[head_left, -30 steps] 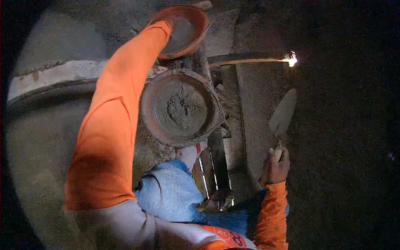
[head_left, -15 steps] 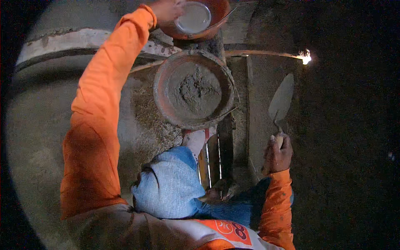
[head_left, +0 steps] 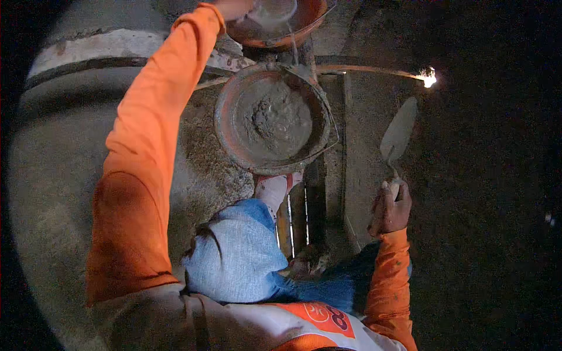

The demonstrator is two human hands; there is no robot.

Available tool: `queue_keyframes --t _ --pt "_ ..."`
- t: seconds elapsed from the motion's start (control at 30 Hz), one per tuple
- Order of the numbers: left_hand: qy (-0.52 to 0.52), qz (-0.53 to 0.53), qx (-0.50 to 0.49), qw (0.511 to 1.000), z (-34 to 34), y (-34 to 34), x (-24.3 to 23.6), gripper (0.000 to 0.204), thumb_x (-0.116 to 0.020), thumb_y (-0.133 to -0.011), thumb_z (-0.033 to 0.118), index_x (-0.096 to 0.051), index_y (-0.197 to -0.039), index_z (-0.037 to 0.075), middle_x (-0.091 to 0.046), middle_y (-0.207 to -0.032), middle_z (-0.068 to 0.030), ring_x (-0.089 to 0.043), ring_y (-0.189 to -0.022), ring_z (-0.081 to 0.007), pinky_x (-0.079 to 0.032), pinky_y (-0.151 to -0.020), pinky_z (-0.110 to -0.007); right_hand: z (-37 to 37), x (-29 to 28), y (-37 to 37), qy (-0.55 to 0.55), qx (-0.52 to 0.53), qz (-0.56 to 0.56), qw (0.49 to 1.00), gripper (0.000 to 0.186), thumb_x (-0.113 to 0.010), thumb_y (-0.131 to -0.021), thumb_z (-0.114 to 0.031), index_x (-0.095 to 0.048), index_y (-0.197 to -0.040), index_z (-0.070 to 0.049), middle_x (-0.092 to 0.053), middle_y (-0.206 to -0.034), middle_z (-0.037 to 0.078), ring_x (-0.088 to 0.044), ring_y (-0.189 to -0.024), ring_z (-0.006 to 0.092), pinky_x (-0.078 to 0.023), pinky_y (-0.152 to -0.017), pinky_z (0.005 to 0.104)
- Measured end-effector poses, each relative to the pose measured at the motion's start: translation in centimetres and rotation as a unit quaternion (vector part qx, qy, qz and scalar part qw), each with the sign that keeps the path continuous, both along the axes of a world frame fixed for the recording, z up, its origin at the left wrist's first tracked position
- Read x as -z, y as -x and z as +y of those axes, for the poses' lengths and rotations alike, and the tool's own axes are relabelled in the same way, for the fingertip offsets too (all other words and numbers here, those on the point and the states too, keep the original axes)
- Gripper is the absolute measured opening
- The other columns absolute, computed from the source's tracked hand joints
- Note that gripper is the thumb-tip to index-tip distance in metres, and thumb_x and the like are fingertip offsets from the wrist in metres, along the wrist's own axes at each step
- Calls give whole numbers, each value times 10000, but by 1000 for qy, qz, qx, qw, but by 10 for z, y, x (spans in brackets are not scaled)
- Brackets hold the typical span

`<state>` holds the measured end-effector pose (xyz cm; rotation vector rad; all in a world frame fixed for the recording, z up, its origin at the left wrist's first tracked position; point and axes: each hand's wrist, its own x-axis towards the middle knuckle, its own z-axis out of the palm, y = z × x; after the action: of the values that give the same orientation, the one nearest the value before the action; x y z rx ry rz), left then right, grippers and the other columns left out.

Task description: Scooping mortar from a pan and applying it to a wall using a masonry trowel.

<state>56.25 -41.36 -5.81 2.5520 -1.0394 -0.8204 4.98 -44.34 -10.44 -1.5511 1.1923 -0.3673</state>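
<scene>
- A pale curved ledge (head_left: 111, 48) is running left of the left fingers, slightly toward the body.
- The left hand (head_left: 234, 8) is showing only in part at the top edge; its fingers are apparently gripping the rim of a bowl (head_left: 274, 13), which is blurring and leaning to their right.
- The far tub (head_left: 278, 41) is sitting below that bowl, just right of the left fingers.
- Water (head_left: 294, 51) is falling from the bowl's right side — past the far tub's rim, toward the near tub (head_left: 227, 126).
- The near tub is lying bodyward and a little right of the left fingers, and ahead and left of the right ones. The left hand is seemingly being the nearer of the two.
- Grey mix (head_left: 275, 120) is filling the near tub's floor, glistening in places.
- A knee (head_left: 234, 251) in denim is resting left of the right fingers, nearer the body.
- The right hand (head_left: 390, 209) is closing its fingers around the handle of a trowel (head_left: 400, 130) — the blade's long axis is pointing straight ahead of them, tip leaning slightly right.
- A light (head_left: 429, 78) is glaring ahead and right of the right fingers.
- Counting: two hands, two tubs, one bowl, one trowel, one light are showing.
</scene>
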Motion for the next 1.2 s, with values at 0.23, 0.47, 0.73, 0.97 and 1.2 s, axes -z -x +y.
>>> queue_keyframes --t 0.23,0.47,0.73,0.97,1.2 --pt "-39 136 -142 980 7 -112 106 396 -373 -918 381 -573 -982 45 -607 -849 -150 -548 -685 -235 -442 -671 -414 4 -21 -64 109 -222 -27 969 263 -534 -807 -115 -474 -1036 1 -530 -882 152 -527 -783 258 -436 -697 339" --pt "370 106 -265 884 82 137 11 367 -592 -843 264 -532 -1043 -38 -607 -952 -137 -563 -850 -175 -450 -750 -300 -42 -37 -124 277 -498 142 809 364 -525 -804 -174 -470 -1134 -30 -539 -962 210 -567 -810 382 -467 -738 411" --pt "476 230 -588 612 173 170 127 510 -446 -848 496 -555 -1014 27 -588 -972 -121 -534 -886 -223 -411 -823 -346 -14 36 -202 234 -552 345 722 301 -498 -814 -234 -543 -1066 -75 -571 -1029 195 -579 -836 399 -480 -723 454" --pt "482 352 -614 517 161 177 113 440 -406 -870 479 -533 -799 64 -575 -763 -54 -531 -695 -186 -438 -697 -310 11 14 -152 145 -553 187 799 327 -544 -791 -241 -535 -1061 -57 -585 -961 220 -581 -848 385 -487 -703 432" --pt "467 281 -574 611 162 188 97 426 -384 -869 437 -542 -937 48 -578 -885 -74 -530 -808 -203 -426 -765 -320 -6 -43 -143 172 -502 258 807 346 -555 -792 -198 -511 -1122 -105 -569 -1015 224 -587 -855 366 -488 -704 448"
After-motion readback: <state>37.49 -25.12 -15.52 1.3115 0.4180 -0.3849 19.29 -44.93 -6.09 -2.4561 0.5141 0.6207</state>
